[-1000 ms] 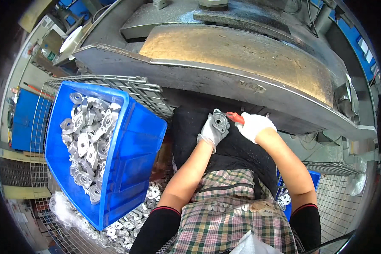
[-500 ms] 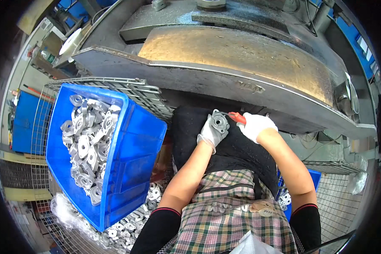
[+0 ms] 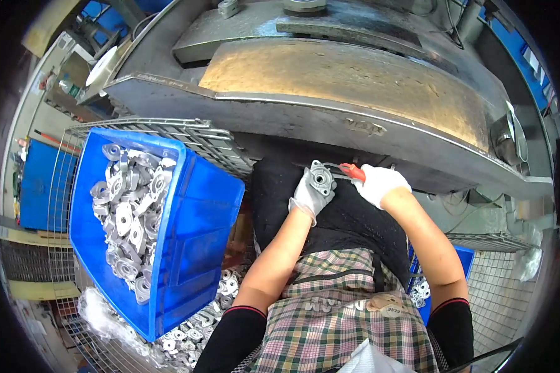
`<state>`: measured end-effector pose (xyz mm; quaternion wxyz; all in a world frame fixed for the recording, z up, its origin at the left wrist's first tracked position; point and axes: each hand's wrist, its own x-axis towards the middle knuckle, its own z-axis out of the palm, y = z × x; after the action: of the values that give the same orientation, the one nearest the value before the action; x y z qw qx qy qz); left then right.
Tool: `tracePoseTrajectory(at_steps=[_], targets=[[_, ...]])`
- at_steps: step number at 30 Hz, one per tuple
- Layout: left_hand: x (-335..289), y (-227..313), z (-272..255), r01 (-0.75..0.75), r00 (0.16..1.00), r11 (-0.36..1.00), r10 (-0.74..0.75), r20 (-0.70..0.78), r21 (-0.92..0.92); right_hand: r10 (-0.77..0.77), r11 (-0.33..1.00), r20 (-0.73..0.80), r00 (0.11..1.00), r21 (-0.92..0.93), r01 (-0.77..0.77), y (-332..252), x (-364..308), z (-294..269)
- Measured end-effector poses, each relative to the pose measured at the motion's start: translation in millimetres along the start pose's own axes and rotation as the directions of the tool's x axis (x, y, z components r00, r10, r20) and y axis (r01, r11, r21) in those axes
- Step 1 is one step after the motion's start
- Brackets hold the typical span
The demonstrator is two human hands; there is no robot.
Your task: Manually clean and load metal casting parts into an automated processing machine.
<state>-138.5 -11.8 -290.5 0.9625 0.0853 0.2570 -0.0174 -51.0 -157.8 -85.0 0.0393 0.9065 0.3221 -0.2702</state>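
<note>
My left hand [image 3: 311, 200], in a pale glove, is closed around a grey metal casting [image 3: 319, 180] with a round bore and small holes in its lugs. It is held over the dark cloth on my lap. Just right of it, my gloved right hand [image 3: 382, 186] grips a red-handled tool [image 3: 353, 171]. The tool's thin metal end points left and reaches the casting's upper right edge; whether it touches I cannot tell. How exactly that end is shaped is too small to make out.
At left a tilted blue bin [image 3: 196, 242] holds many similar castings [image 3: 127, 217]. More loose castings [image 3: 186, 332] lie below it inside a wire cage [image 3: 196, 127]. Ahead runs a metal machine ledge [image 3: 354, 115]. Another blue bin [image 3: 463, 260] stands at right beside wire mesh [image 3: 494, 280].
My right hand and the red-handled tool have shifted slightly right relative to the casting. The left hand keeps its hold, with the casting turned a little. The whole view has moved slightly.
</note>
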Motion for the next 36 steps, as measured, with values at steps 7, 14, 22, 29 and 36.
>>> tracePoseTrajectory(at_steps=[7,14,22,29,36], targets=[[2.6,-0.9,-5.3,0.032,0.999,0.998,-0.033,0.006,0.054,-0.009,1.000,-0.004,1.000,0.016,0.009,-0.1,-1.4,-0.6],[0.8,-1.1,-2.4,0.018,0.999,0.997,-0.016,-0.028,0.073,-0.012,1.000,-0.002,1.000,0.014,0.012,0.3,0.8,1.6],[-0.2,1.3,-6.3,0.038,0.998,0.997,-0.042,0.052,0.063,-0.010,0.999,-0.017,1.000,0.034,0.011,1.1,0.0,3.9],[-2.0,0.4,-4.9,0.014,0.997,1.000,-0.015,0.074,0.014,-0.043,0.996,-0.044,0.998,0.073,0.046,3.5,-27.3,11.5],[2.9,2.1,-12.4,0.035,0.984,0.995,-0.018,0.179,-0.093,-0.151,0.985,-0.126,0.981,0.065,0.160,23.1,-74.0,42.7]])
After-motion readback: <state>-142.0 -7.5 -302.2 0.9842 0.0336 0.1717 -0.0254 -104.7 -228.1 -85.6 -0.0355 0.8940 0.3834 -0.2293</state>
